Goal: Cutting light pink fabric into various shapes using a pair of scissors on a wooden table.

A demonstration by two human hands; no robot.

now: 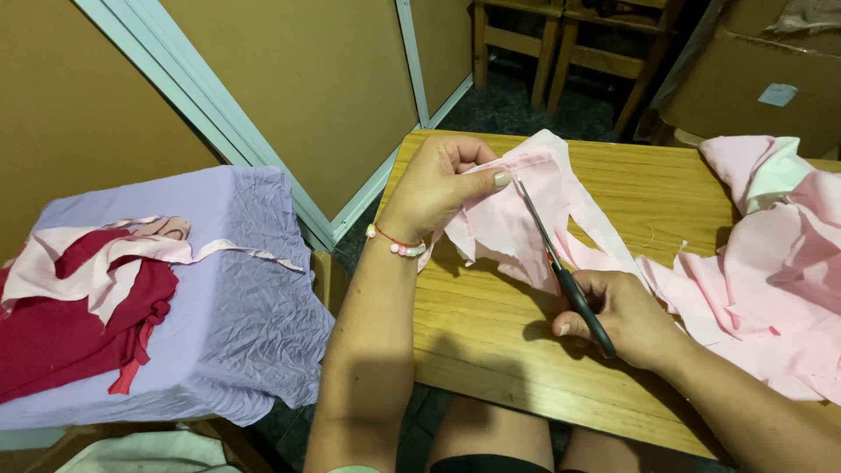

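My left hand [442,184] pinches the top edge of a pink fabric piece [508,223] and holds it taut above the wooden table [491,342]. A red bead bracelet [394,243] circles that wrist. My right hand [618,317] grips black-handled scissors [561,267]. The blades point up toward my left thumb and meet the fabric's edge. The pink strip runs down to the right under my right hand.
A pile of pink and white cloth [771,254] covers the table's right side. At left, a lilac-covered surface [236,307] carries dark red and pale pink fabric pieces [79,307]. Wooden chair legs [561,44] and a cardboard box [771,70] stand behind the table.
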